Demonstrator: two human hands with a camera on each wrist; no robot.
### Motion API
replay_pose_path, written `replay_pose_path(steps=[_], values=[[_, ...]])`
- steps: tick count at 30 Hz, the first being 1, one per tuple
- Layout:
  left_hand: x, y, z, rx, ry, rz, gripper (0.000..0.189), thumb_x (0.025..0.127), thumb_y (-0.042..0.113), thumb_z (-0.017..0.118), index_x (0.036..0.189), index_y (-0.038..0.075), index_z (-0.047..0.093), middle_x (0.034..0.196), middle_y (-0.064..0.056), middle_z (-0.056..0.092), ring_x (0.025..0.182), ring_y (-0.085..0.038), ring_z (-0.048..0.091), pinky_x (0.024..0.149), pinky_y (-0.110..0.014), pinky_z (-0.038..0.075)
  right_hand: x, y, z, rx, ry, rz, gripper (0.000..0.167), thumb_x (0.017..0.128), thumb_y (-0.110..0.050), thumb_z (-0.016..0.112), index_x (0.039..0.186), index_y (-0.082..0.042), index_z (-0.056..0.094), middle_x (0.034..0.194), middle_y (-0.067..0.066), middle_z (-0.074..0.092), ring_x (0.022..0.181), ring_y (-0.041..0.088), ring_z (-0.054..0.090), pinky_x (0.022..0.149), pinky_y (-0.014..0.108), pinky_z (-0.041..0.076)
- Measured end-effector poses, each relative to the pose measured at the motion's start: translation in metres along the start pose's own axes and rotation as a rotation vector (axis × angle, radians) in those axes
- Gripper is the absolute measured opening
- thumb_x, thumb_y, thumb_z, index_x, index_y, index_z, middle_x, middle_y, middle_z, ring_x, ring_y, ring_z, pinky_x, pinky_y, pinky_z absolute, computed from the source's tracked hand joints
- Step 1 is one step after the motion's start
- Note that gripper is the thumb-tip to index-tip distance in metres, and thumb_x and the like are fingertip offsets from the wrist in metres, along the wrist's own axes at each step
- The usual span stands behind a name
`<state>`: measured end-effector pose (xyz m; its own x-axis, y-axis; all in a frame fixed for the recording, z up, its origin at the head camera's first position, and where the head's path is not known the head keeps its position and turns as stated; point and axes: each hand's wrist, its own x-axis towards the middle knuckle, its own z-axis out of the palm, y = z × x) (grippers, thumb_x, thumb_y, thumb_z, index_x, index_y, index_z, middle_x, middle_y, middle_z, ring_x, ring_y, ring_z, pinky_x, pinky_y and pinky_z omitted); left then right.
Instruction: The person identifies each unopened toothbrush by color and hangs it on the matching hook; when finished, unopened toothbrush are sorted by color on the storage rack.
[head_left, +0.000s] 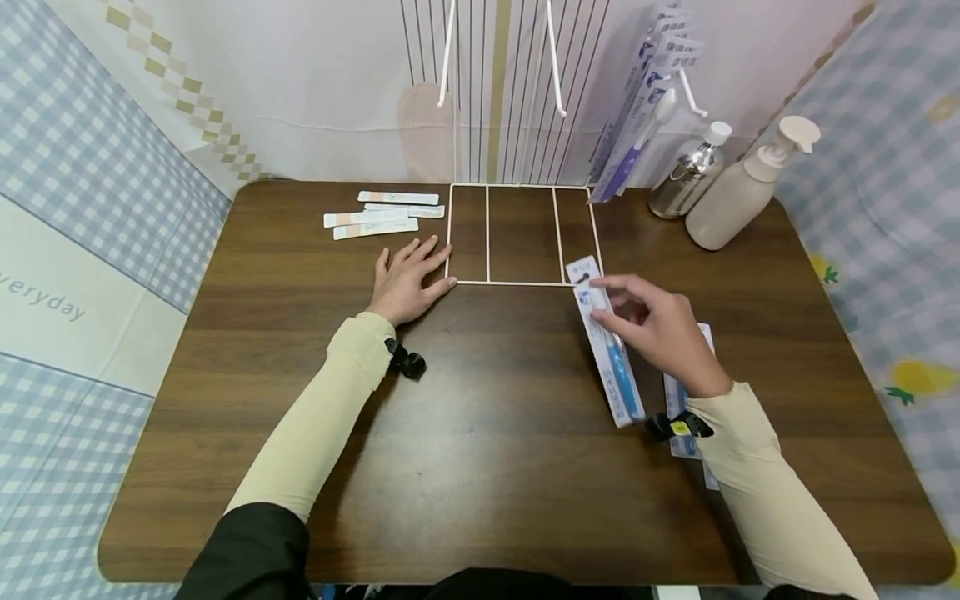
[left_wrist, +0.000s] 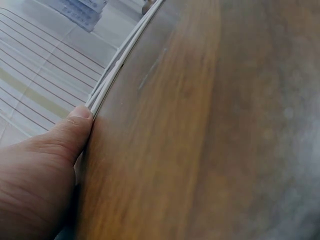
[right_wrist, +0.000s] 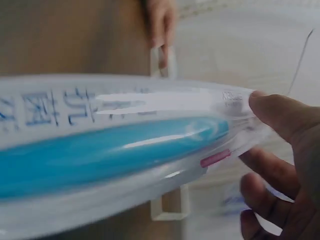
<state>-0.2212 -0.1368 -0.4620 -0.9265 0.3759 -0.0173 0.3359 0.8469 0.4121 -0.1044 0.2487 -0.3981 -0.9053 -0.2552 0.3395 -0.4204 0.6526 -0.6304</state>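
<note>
Blue handle, clear plastic and printed white card, pinched toward one end between thumb and fingers of the right hand (head_left: 662, 327): a packaged toothbrush (head_left: 606, 354), slanted over the right half of the table (head_left: 510, 467), pinched end by the front right corner of a wire rack (head_left: 517, 284). Cannot tell whether touching the metal or just clear of it. Fingers of the left hand (head_left: 407, 285) spread on the tabletop, thumb tip touching the front left corner of the rack. Just beyond, slim sachets (head_left: 386, 215) in a loose group. Beside the right wrist, more packs (head_left: 684, 447), partly hidden by the sleeve (head_left: 757, 467). Farther back, white prongs (head_left: 557, 67), and at the right hanging packs (head_left: 633, 108) near a silver bottle (head_left: 686, 179) and a pump bottle (head_left: 731, 200).

Could slip or swing askew, judging by so small a hold on slick plastic, with any loosening of the pinch. Could snag on the rack if carried too low. Rack perhaps liable to slide or tip under a bump, given only a light-looking touch at the left.
</note>
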Motion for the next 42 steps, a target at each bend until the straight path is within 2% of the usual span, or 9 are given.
replay_pose_path(steps=[6, 9, 14, 23, 26, 30, 35, 42], values=[[-0.001, 0.000, -0.001, -0.003, -0.010, -0.009, 0.067, 0.107, 0.058, 0.053, 0.166, 0.031, 0.038, 0.175, 0.004, 0.022, 0.162, -0.024, 0.014, 0.125, -0.061, -0.007, 0.045, -0.044, -0.016, 0.027, 0.199, -0.201, 0.045, 0.087, -0.005, 0.088, 0.129, -0.010, 0.074, 0.089, 0.005, 0.078, 0.058, 0.008, 0.053, 0.056, 0.016, 0.042], [-0.001, 0.001, -0.001, -0.008, -0.013, -0.010, 0.067, 0.107, 0.058, 0.054, 0.166, 0.031, 0.038, 0.175, 0.004, 0.023, 0.162, -0.024, 0.014, 0.125, -0.061, -0.007, 0.066, -0.063, -0.026, 0.050, 0.285, -0.261, 0.045, 0.087, -0.005, 0.088, 0.129, -0.007, 0.073, 0.093, 0.010, 0.079, 0.058, 0.007, 0.053, 0.057, 0.016, 0.042], [-0.001, 0.001, -0.001, -0.001, -0.005, -0.010, 0.067, 0.107, 0.058, 0.054, 0.166, 0.032, 0.038, 0.175, 0.004, 0.023, 0.162, -0.023, 0.014, 0.125, -0.060, -0.006, 0.092, -0.083, -0.033, 0.075, 0.387, -0.252, 0.042, 0.090, -0.012, 0.087, 0.129, -0.012, 0.074, 0.094, 0.011, 0.079, 0.060, 0.007, 0.052, 0.058, 0.018, 0.041], [-0.001, 0.001, -0.001, -0.011, -0.014, -0.017, 0.067, 0.106, 0.059, 0.053, 0.166, 0.032, 0.037, 0.175, 0.005, 0.022, 0.162, -0.023, 0.013, 0.126, -0.059, -0.007, 0.118, -0.086, -0.026, 0.069, 0.402, -0.264, 0.038, 0.093, -0.017, 0.085, 0.129, -0.014, 0.074, 0.094, 0.011, 0.078, 0.059, 0.007, 0.050, 0.055, 0.018, 0.038], [-0.002, 0.002, -0.001, -0.012, -0.008, -0.017, 0.067, 0.106, 0.059, 0.054, 0.166, 0.032, 0.038, 0.175, 0.005, 0.023, 0.162, -0.023, 0.014, 0.126, -0.059, -0.007, 0.125, -0.084, -0.020, 0.079, 0.397, -0.244, 0.038, 0.093, -0.019, 0.085, 0.129, -0.013, 0.074, 0.093, 0.011, 0.078, 0.058, 0.008, 0.051, 0.055, 0.018, 0.039], [-0.003, 0.001, -0.002, -0.010, -0.008, -0.019, 0.068, 0.106, 0.058, 0.055, 0.166, 0.031, 0.038, 0.175, 0.005, 0.023, 0.162, -0.023, 0.014, 0.126, -0.059, -0.007, 0.141, -0.081, -0.008, 0.120, 0.402, -0.152, 0.041, 0.091, -0.022, 0.087, 0.128, -0.011, 0.073, 0.097, 0.011, 0.078, 0.063, 0.010, 0.053, 0.058, 0.020, 0.039], [-0.004, -0.002, -0.001, -0.003, -0.001, -0.018, 0.068, 0.106, 0.059, 0.054, 0.166, 0.032, 0.037, 0.175, 0.006, 0.022, 0.162, -0.022, 0.014, 0.126, -0.059, -0.007, 0.171, -0.071, 0.006, 0.175, 0.445, -0.046, 0.044, 0.090, -0.026, 0.088, 0.128, -0.010, 0.070, 0.098, 0.010, 0.077, 0.070, 0.010, 0.056, 0.063, 0.023, 0.040], [-0.001, -0.002, 0.002, 0.008, 0.007, -0.014, 0.068, 0.105, 0.061, 0.054, 0.166, 0.034, 0.037, 0.175, 0.007, 0.023, 0.161, -0.021, 0.015, 0.126, -0.059, -0.006, 0.218, -0.054, 0.009, 0.208, 0.457, 0.066, 0.044, 0.090, -0.032, 0.087, 0.129, -0.020, 0.069, 0.098, 0.005, 0.077, 0.065, 0.009, 0.054, 0.064, 0.024, 0.045]])
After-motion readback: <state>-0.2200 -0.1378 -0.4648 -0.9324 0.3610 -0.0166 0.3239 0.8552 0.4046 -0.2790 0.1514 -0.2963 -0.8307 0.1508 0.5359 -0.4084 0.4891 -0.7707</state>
